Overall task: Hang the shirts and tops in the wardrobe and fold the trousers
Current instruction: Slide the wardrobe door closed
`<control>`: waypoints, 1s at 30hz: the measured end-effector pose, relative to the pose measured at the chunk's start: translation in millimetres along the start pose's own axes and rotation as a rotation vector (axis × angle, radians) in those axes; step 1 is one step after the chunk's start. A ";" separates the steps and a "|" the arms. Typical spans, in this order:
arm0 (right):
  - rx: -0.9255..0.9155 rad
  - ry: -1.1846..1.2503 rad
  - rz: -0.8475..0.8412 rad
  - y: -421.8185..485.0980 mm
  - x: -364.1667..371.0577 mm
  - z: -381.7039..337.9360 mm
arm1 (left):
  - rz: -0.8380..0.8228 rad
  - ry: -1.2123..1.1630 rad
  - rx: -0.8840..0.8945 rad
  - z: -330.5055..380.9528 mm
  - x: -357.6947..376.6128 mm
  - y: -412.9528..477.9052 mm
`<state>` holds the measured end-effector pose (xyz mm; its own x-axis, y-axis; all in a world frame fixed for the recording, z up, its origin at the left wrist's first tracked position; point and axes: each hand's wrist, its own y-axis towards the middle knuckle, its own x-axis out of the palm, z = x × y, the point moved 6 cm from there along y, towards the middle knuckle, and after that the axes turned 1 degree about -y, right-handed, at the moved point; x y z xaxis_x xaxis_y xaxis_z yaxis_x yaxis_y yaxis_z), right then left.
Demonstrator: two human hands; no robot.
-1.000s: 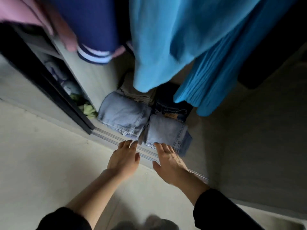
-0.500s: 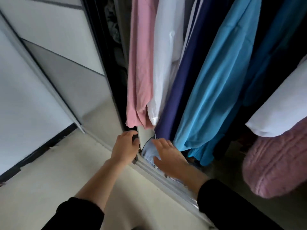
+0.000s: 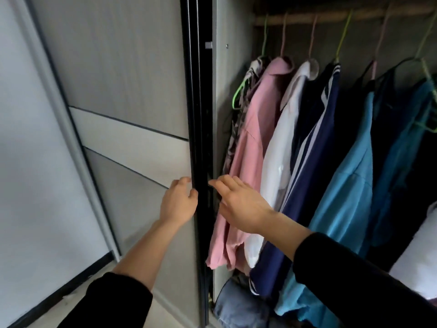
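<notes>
Several tops hang on hangers from the wardrobe rail: a patterned one, a pink shirt, a white shirt, a navy striped top and blue garments. Folded jeans lie on the wardrobe floor beneath them. My left hand curls its fingers round the black edge of the sliding door. My right hand is held out with straight fingers just inside the opening, beside the door edge and in front of the pink shirt, holding nothing.
The grey sliding door panels fill the left half of the view. A pale wall with a dark skirting stands further left. A white garment shows at the right edge.
My view rose from the folded jeans on the wardrobe floor to the hanging tops. Both hands lifted from the floor track; the left hand took hold of the door edge.
</notes>
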<state>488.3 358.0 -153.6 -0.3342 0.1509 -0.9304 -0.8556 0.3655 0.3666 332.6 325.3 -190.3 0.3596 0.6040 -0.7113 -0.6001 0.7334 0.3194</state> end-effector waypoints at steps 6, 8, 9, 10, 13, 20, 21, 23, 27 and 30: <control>-0.067 -0.366 0.088 91.5 -32.4 -2.4 | -0.013 -0.024 0.042 -2.4 -12.2 43.3; -0.077 -0.499 0.116 114.0 -42.1 -1.9 | -0.024 -0.017 0.028 -5.5 -8.5 52.1; -0.081 -0.569 0.115 122.0 -45.1 -1.4 | -0.025 -0.014 0.018 -7.2 -6.6 55.5; -0.109 -0.642 0.112 129.2 -46.1 -0.4 | -0.018 -0.019 0.010 -8.9 -5.1 58.6; -0.180 -0.827 0.051 138.8 -46.1 5.3 | 0.064 0.000 0.062 -7.7 -4.9 65.5; -0.302 -1.015 -0.002 145.6 -52.3 16.6 | 0.130 0.022 0.170 2.6 0.9 79.7; -0.309 -1.015 -0.032 145.9 -53.7 18.3 | 0.140 0.030 0.181 2.3 0.7 81.3; -0.303 -1.013 -0.040 145.7 -58.3 18.9 | 0.143 0.031 0.208 2.8 0.5 82.5; -0.271 -0.946 -0.031 149.0 -56.5 9.0 | 0.113 0.021 0.250 4.8 -0.3 85.2; -0.261 -0.950 0.047 150.5 -53.8 -3.6 | 0.091 0.013 0.273 4.2 0.1 85.5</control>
<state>376.1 401.6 -48.4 -0.0112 0.8770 -0.4803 -0.9481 0.1434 0.2839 284.4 389.4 -160.4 0.3027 0.6687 -0.6791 -0.4147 0.7340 0.5378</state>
